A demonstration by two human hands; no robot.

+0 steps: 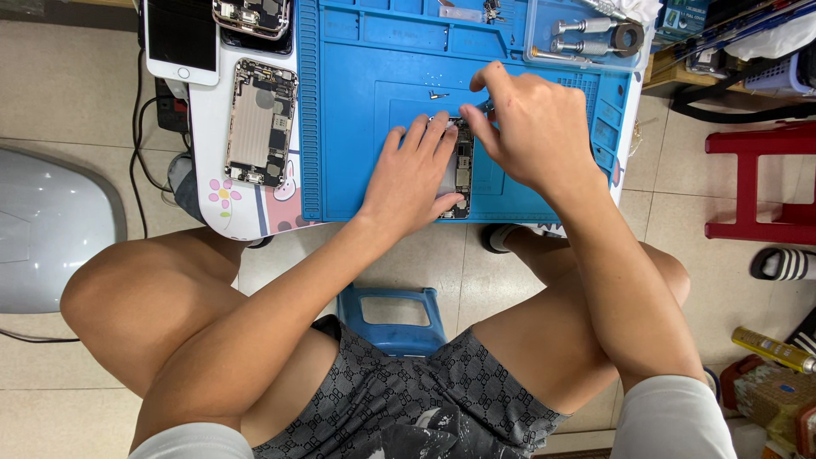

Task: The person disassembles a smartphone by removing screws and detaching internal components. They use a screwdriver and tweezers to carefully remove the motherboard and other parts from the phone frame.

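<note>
Opened phone (461, 166) lying near the front edge of the blue mat (357, 127), pinned flat under the left hand (414, 174), fingers spread. Right hand (531, 127) pinched shut over the phone's top end; whatever sits between the fingertips too small to tell. Another opened phone (260, 121) well left, beside the mat's left edge. Metal tools (595, 38) at the far right corner.
</note>
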